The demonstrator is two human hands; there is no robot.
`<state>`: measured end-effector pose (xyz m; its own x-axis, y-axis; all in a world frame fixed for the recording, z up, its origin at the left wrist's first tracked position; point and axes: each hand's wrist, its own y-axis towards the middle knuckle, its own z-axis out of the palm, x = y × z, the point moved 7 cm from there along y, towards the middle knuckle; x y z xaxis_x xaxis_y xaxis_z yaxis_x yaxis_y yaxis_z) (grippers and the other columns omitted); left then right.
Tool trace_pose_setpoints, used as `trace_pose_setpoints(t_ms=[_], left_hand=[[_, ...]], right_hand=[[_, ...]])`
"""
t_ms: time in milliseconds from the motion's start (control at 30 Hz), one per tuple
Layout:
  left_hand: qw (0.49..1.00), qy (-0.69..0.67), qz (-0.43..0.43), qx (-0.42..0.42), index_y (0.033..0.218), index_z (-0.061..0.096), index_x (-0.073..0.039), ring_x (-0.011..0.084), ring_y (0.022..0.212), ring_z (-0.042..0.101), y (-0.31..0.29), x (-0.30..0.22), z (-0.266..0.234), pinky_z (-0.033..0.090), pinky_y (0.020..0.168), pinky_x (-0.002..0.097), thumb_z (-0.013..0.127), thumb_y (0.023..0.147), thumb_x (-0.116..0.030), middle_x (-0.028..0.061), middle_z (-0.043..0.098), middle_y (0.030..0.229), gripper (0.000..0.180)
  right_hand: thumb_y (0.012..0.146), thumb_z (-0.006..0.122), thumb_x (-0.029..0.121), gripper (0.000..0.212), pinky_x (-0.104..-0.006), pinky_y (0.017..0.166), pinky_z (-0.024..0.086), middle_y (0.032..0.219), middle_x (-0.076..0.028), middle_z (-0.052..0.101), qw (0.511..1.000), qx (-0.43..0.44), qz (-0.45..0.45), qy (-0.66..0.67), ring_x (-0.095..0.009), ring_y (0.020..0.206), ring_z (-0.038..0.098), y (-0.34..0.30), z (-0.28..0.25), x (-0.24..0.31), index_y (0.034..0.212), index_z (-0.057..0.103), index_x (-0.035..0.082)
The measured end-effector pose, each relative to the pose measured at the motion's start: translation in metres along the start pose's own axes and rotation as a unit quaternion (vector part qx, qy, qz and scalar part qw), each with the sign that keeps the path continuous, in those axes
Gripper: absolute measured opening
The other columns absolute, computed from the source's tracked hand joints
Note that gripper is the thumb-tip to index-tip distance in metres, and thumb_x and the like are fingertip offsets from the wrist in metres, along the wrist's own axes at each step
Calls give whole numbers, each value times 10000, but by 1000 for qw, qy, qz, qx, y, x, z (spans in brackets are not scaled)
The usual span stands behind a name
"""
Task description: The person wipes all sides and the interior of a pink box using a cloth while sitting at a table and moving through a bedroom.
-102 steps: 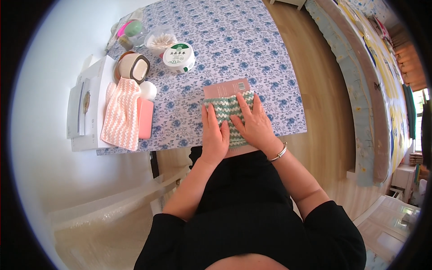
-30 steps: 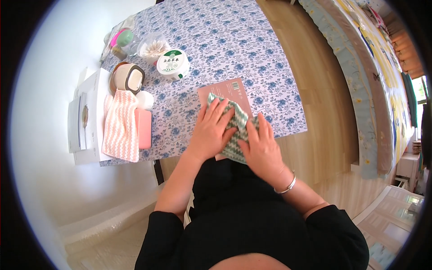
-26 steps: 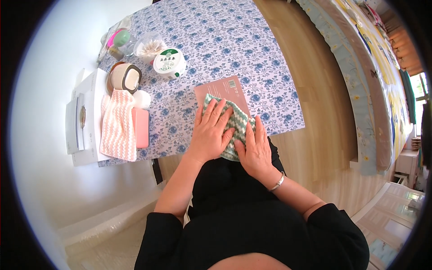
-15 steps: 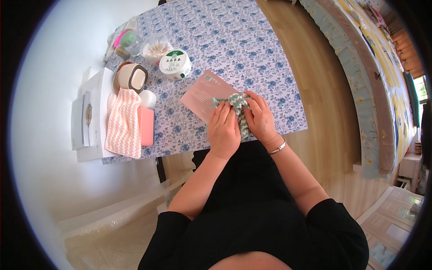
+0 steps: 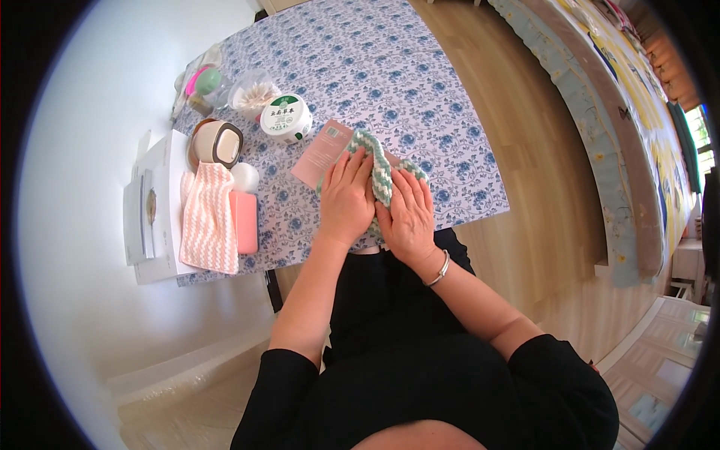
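A green-and-white patterned cloth [image 5: 381, 178], like a small towel, lies bunched near the table's front edge with a raised fold down its middle. My left hand [image 5: 347, 201] rests flat on its left side, fingers stretched forward. On the right side lies my right hand [image 5: 410, 221], its fingers also extended, with a silver bangle at the wrist. Both palms touch the cloth, and the fold rises between them. Partly under the cloth is a pink printed card or flat box [image 5: 313, 165]; much of it is hidden.
Left on the flowered table [image 5: 405, 75] are a pink-and-white towel [image 5: 208, 217] over a white box [image 5: 159, 202], a pink box [image 5: 245, 221], a white ball-like item [image 5: 244, 178], a cream container [image 5: 219, 144], a white lidded tub [image 5: 286, 118] and a cotton-swab tub [image 5: 253, 91]. A bed [image 5: 600, 127] stands right.
The bundled cloth is now spread wider and flatter, with a long fold between my hands. My hands have moved slightly left and the right one has flattened out. The view has shifted a little.
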<state>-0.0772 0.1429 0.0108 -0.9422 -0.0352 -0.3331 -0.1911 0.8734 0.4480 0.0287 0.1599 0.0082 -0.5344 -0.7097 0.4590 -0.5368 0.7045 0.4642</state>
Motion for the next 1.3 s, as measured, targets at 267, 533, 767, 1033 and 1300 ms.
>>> trace_pose_setpoints(t_ms=[267, 533, 767, 1033, 1300], left_hand=[[995, 37, -88, -31, 1142, 511, 42, 296, 1114, 422, -13, -24, 4, 307, 923, 395, 457, 834, -137, 156, 473, 1225, 360], [995, -9, -59, -74, 989, 581, 12, 269, 942, 495, -3, -17, -3, 386, 777, 372, 509, 766, -73, 108, 542, 1086, 250], [987, 125, -7, -102, 921, 612, -45, 238, 930, 509, 9, 24, -29, 373, 766, 356, 542, 725, -72, 54, 564, 1046, 210], [987, 99, -115, -53, 1100, 499, -55, 343, 917, 526, 12, 79, -13, 389, 794, 438, 499, 856, -175, 168, 545, 1025, 272], [969, 93, -229, 14, 1053, 454, 34, 326, 771, 515, -22, 31, -34, 413, 723, 439, 510, 846, -193, 161, 500, 814, 312]], right_hand=[[802, 588, 183, 355, -432, 989, 321, 1221, -106, 494, 988, 51, -86, 116, -294, 1157, 431, 29, 7, -38, 1126, 536, 47], [760, 616, 84, 291, -440, 918, 376, 1236, -205, 443, 997, -34, 9, 75, -406, 1108, 431, 17, -12, -28, 1040, 576, 14], [751, 629, 170, 328, -403, 879, 351, 1179, -148, 492, 999, -12, -27, -16, -306, 1071, 465, 14, -7, 23, 1049, 568, 48], [734, 643, 201, 286, -375, 800, 355, 1061, -66, 537, 999, -29, -7, 20, -244, 976, 494, 28, 7, 13, 989, 591, 82], [705, 683, 217, 260, -348, 775, 378, 1022, -16, 558, 991, 49, -106, 66, -219, 945, 508, 45, -15, -23, 947, 634, 133]])
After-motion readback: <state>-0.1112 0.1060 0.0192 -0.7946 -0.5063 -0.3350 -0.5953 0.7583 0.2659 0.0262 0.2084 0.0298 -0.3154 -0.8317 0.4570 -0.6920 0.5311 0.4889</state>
